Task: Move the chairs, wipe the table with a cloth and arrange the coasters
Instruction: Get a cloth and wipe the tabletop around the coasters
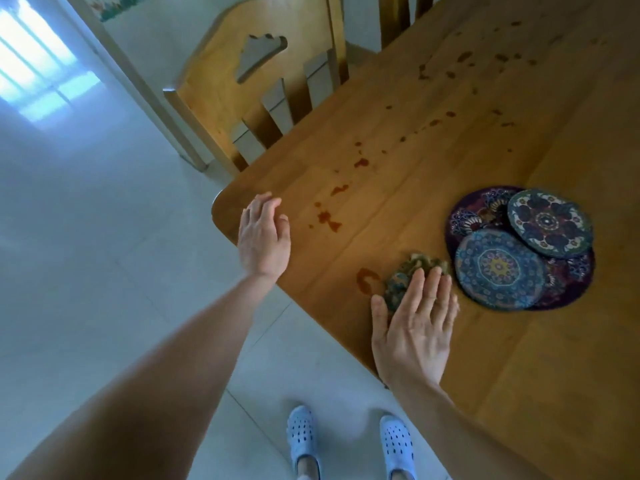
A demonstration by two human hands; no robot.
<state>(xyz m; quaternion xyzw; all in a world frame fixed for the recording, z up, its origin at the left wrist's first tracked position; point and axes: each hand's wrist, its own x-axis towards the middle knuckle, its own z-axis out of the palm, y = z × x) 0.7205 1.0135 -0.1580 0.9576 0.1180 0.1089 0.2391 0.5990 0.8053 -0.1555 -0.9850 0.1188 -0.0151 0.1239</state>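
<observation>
A wooden table point(433, 150) carries many reddish-brown stains point(327, 218) running from the near corner to the far side. A crumpled greenish-brown cloth point(412, 271) lies near the front edge. My right hand point(414, 327) presses flat on the cloth, fingers spread. My left hand point(265, 237) hovers at the table's near-left corner, fingers apart and holding nothing. Just right of the cloth lies an overlapping pile of round patterned coasters point(498, 268), with one large purple mat point(478, 209) underneath.
A wooden chair point(249, 81) stands at the table's left side, its backrest close to the edge. A second chair point(398, 15) shows at the far top. The floor is pale tile. My feet in light perforated clogs point(303, 434) stand below the table's front edge.
</observation>
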